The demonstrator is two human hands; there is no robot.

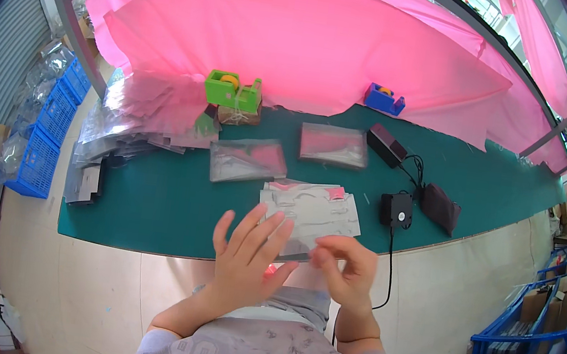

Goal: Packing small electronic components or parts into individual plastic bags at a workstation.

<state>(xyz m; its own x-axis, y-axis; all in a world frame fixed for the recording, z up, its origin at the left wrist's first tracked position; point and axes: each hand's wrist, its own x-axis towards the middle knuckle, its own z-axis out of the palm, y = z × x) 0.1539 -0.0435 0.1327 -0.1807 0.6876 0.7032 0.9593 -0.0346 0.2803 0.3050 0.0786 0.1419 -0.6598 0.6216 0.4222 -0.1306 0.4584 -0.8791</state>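
Flat, shiny white-and-pink plastic packets (pixel 314 215) sit near the green tabletop (pixel 150 209) edge. Bare left hand (pixel 242 266): fingers spread, seemingly holding nothing. Bare right hand (pixel 352 275): nearly pinched, can't tell on what. Looks like edge-handling; next move probably wants a light pinch.

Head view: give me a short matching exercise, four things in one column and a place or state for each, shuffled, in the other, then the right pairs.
Things
1. left hand
2. right hand
3. blue tape dispenser
4. black box

Places and states
A. by the lower edge of the pink cloth
B. fingers spread apart
C. on the green table, right of the white sheets, with a cable going past the table edge
D. fingers curled, thumb close to the fingertips

Right pairs: 1-B, 2-D, 3-A, 4-C
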